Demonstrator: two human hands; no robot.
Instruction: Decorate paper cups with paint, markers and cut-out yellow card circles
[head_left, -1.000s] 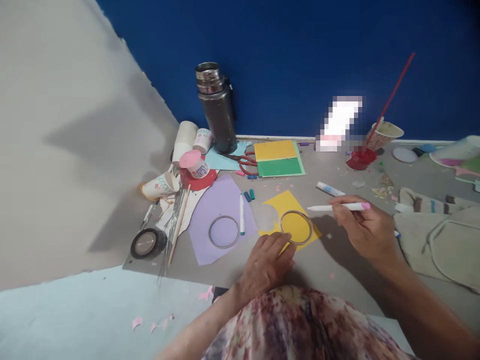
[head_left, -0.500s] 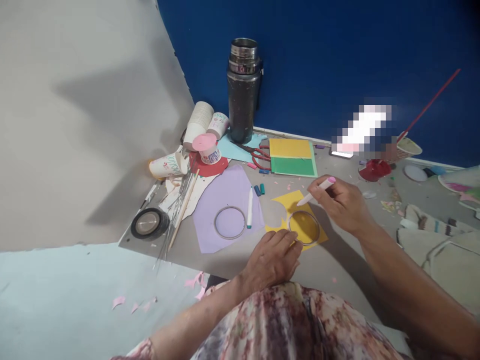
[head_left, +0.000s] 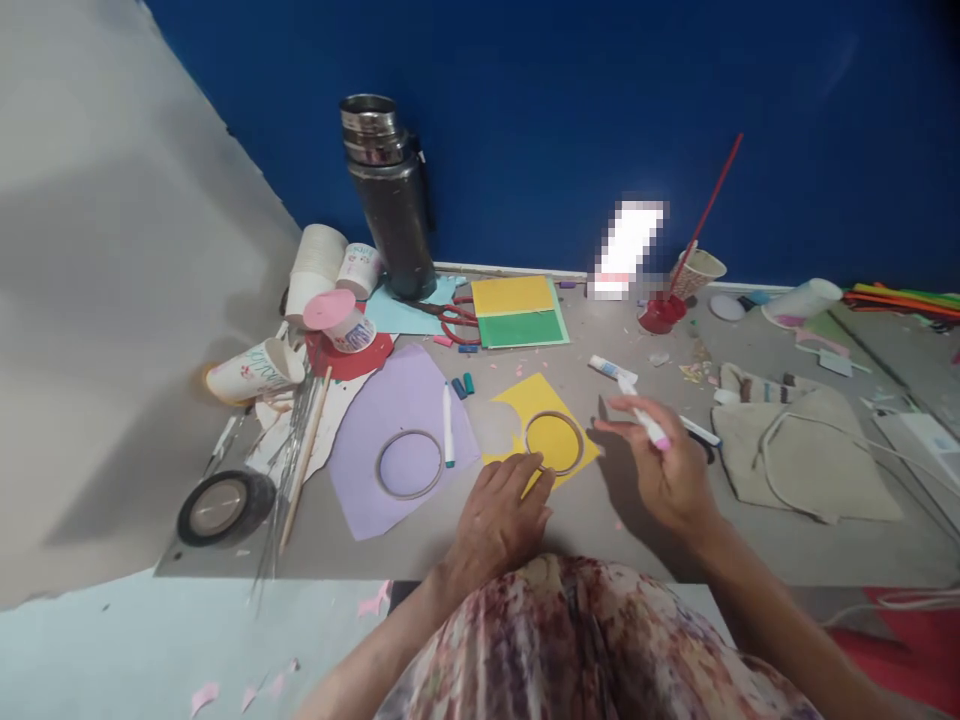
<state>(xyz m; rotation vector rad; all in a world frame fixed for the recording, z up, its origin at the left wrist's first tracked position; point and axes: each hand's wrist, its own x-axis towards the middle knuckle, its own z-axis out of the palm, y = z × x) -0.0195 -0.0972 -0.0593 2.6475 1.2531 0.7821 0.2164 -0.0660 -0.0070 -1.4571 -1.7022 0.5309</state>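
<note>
My left hand lies flat on the yellow paper, fingers stretched out, fingertips at the lower left edge of a thin round ring. The paper has a rounded cutout on its left side. To the right, my right hand is raised off the paper with a white marker between thumb and fingers, its pink end toward me. A second ring rests on purple paper, beside a white marker with a green end.
A dark flask, paper cups and red-handled scissors stand or lie at the back left. Thin wires and a wooden stick lie left, near a black tape roll. A beige cloth bag is at right.
My right hand has moved right, away from the ring, and the marker has turned in its fingers. My left hand stays at the ring. The view has swung rightward.
</note>
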